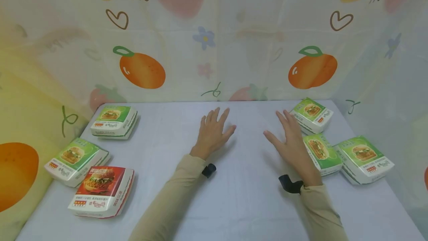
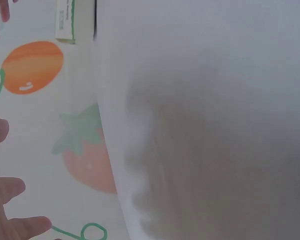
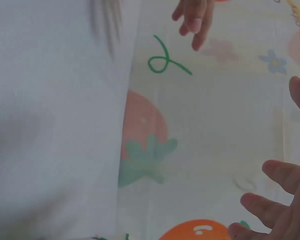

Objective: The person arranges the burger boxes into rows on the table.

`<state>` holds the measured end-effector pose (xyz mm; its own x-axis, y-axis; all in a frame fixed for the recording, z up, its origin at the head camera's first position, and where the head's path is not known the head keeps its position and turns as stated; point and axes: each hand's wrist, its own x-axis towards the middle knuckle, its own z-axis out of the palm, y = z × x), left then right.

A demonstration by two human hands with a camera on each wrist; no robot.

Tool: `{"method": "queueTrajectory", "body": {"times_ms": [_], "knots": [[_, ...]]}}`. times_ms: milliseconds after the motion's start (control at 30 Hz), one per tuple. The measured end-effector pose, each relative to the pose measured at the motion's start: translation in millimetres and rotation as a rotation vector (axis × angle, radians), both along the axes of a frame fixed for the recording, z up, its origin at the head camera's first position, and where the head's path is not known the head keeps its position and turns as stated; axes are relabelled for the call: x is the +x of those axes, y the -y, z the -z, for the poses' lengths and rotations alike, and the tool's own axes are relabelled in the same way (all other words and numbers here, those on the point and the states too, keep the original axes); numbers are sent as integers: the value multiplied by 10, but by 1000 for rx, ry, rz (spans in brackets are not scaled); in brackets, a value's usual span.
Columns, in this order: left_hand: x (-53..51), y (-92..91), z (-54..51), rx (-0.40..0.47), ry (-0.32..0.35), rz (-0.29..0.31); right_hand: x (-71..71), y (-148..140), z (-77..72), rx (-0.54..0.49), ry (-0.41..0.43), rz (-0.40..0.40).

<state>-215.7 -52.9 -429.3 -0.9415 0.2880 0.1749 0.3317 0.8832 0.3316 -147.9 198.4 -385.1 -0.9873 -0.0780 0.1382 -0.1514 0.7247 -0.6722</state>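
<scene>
Both hands hold nothing over the middle of the white table. The left hand (image 1: 213,133) has its fingers spread, palm down, with a shadow beneath; its fingers show at the left edge of the left wrist view. The right hand (image 1: 294,148) is spread too, its thumb toward the left hand. Nearest to it are a green burger box (image 1: 322,154), partly hidden behind the hand, and another green box (image 1: 312,115) at the back right. In the right wrist view, the right hand's fingers (image 3: 270,210) are apart, with the left hand (image 3: 195,20) at the top.
A third green box (image 1: 364,159) touches the right group. On the left lie a green box (image 1: 113,121) at the back, another green box (image 1: 77,161), and a red burger box (image 1: 101,190) against it. A printed cloth (image 1: 247,55) hangs behind the table (image 1: 234,203).
</scene>
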Motion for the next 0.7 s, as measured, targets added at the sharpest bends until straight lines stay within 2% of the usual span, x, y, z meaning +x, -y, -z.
{"method": "queueTrajectory", "body": {"times_ms": [267, 467, 700], "knots": [[85, -103, 16, 19, 16, 50, 131, -231, -26, 5, -31, -21], [131, -207, 8, 43, 0, 77, 185, -436, -133, 23, -5, -38], [195, -355, -1, 44, 40, 112, 222, -715, -166, 67, 32, -49]]}}
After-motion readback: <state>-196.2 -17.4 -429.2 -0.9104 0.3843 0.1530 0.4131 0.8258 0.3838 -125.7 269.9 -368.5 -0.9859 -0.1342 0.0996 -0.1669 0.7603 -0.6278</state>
